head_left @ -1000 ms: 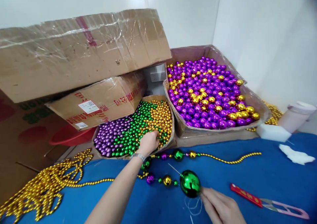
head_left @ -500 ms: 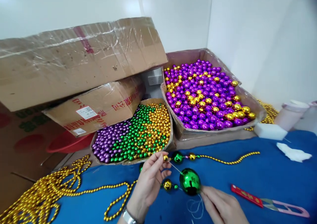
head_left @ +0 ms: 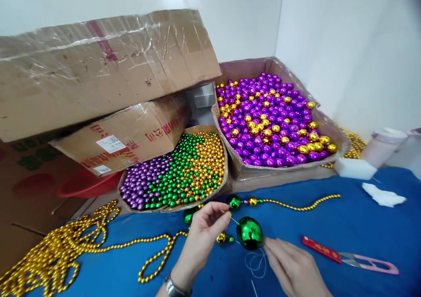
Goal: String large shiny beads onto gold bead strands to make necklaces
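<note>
My left hand (head_left: 203, 238) is pinched shut on a small gold bead at the tip of a thin needle. The needle sticks out of a large shiny green ball (head_left: 249, 232). My right hand (head_left: 292, 268) grips that ball from its right side on the blue table (head_left: 345, 235). White thread (head_left: 255, 262) loops below the ball. A partly strung strand (head_left: 253, 202) of green, gold and purple beads lies just behind, running into a thin gold bead chain.
A round tray (head_left: 171, 174) of small purple, green and gold beads sits behind the hands. To its right is a cardboard box (head_left: 272, 121) of larger purple and gold balls. Gold bead chains (head_left: 55, 253) pile at left. Thread snips (head_left: 348, 256) lie at right, beyond them a white sponge (head_left: 353, 167).
My left hand left the bead tray with a small gold bead and came back to the needle beside the green ball. The right hand stayed on the ball.
</note>
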Demonstrator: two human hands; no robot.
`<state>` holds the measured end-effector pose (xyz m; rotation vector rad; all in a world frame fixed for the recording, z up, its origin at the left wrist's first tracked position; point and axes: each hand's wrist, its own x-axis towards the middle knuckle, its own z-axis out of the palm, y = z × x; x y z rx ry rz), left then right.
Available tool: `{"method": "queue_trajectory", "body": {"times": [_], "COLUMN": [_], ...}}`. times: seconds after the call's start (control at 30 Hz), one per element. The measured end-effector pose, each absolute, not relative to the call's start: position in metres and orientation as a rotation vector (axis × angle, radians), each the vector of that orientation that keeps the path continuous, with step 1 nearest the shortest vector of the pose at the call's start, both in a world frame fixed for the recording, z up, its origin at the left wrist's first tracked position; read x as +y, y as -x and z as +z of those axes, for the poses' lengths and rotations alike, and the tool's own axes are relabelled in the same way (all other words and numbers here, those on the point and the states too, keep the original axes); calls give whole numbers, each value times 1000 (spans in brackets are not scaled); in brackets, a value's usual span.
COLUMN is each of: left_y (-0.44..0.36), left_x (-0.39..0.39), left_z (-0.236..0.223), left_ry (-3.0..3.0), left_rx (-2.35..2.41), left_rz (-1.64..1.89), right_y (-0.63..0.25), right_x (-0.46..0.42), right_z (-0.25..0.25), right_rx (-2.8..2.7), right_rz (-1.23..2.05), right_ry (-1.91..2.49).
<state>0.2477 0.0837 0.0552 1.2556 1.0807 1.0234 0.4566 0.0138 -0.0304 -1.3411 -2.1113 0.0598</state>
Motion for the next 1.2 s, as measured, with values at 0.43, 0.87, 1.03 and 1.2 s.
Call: {"method": "queue_trajectory", "body": {"times": [0.43,0.87,1.03,1.2], "left_y": [-258,-280,-307,-320], "left_x": [88,71,62,67], "left_z": [21,48,0,-8], "left_ry": [-1449,-1713,-2244,-2293], "left_rx": [1161,1048,791,786], "left_rz": [945,1059,665,599], "right_y": [-474,-457,-457,-462], "right_x": [24,37,28,25], "right_z": [-42,9,33,39], "right_rx": [-2031,-1857,-1737,-1385], "right_rz": [338,572,799,1012], "right_ry": [1568,1326,1268,1276]}}
